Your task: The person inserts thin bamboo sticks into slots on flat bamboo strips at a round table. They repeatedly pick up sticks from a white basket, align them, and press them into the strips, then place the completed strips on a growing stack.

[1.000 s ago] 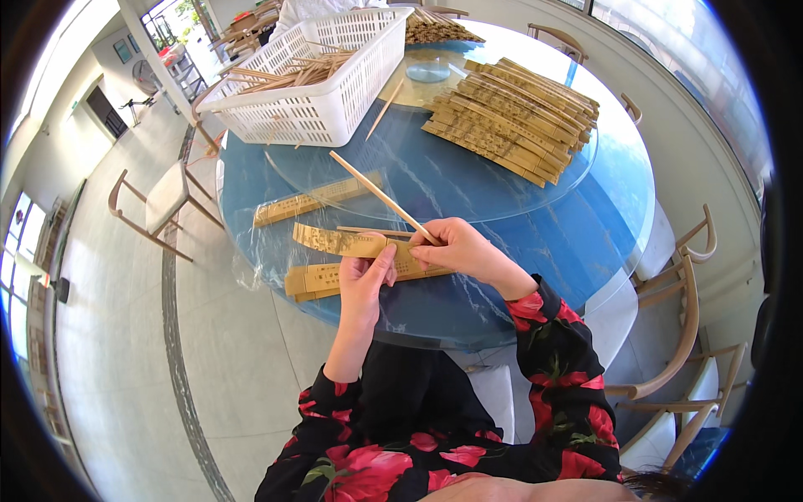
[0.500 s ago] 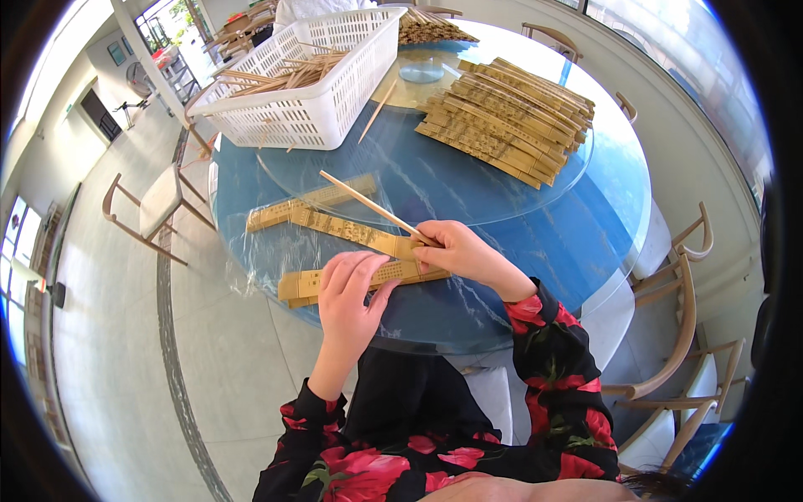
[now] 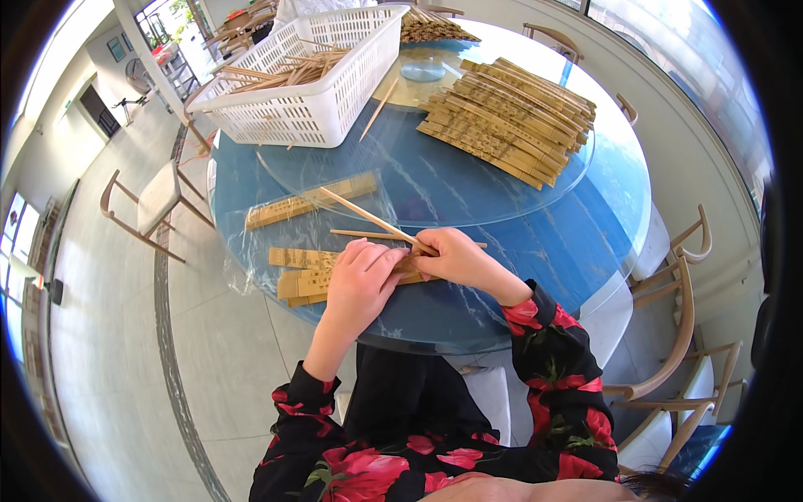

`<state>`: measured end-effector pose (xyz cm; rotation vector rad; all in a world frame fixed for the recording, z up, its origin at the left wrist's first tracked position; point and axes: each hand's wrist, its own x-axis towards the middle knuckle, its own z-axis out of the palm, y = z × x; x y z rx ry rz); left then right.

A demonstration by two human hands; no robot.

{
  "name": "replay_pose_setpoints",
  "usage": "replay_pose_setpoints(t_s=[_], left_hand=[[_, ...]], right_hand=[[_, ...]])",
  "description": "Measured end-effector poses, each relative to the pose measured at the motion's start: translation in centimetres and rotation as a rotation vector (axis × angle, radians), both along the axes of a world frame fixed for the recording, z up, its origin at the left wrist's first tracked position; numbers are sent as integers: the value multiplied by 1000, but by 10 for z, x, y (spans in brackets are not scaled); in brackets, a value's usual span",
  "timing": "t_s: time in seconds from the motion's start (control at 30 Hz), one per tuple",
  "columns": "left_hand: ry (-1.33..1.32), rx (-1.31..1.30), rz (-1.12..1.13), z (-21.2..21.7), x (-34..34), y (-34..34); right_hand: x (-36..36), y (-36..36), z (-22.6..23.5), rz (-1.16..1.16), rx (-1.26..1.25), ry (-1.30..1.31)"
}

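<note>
My right hand [image 3: 456, 258] is closed around the lower end of a wooden chopstick [image 3: 364, 211], which slants up and to the left. Behind my fingers a second wooden chopstick [image 3: 360, 234] runs nearly level across the glass tabletop. My left hand [image 3: 361, 280] meets the right one, its fingers bent over a brown printed paper sleeve [image 3: 303, 258]; the sleeve's right end is hidden under them. Just below lie more brown paper sleeves [image 3: 299, 286], overlapping near the table edge. Farther back, another brown paper sleeve [image 3: 309, 202] rests by clear plastic film [image 3: 242, 272].
A white slatted basket [image 3: 330, 109] holds many loose chopsticks [image 3: 288, 71]. One chopstick [image 3: 379, 109] lies beside it. A large pile of filled-looking brown sleeves [image 3: 510, 117] sits at the back right, and a further bundle [image 3: 435, 28] behind. Wooden chairs [image 3: 159, 205] surround the round table [image 3: 577, 243].
The diagonal sleeve has swung down level above the lower sleeves. My left hand has moved right and closed over it. The level chopstick now shows behind my hands.
</note>
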<state>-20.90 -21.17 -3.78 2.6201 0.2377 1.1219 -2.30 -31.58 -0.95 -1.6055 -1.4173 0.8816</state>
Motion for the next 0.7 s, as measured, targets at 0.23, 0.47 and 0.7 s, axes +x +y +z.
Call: replay_pose_setpoints(t_s=[0.23,0.47,0.7], left_hand=[[-17,-71,-25,0,0,0],[6,-106,-12,3,-1,-1],[14,-118,-8,-1,-1,0]], right_hand=[[-1,0,-1,-7,-29,26],[-2,1,2,-10,-27,41],[-1,1,-3,-7,-16,80]])
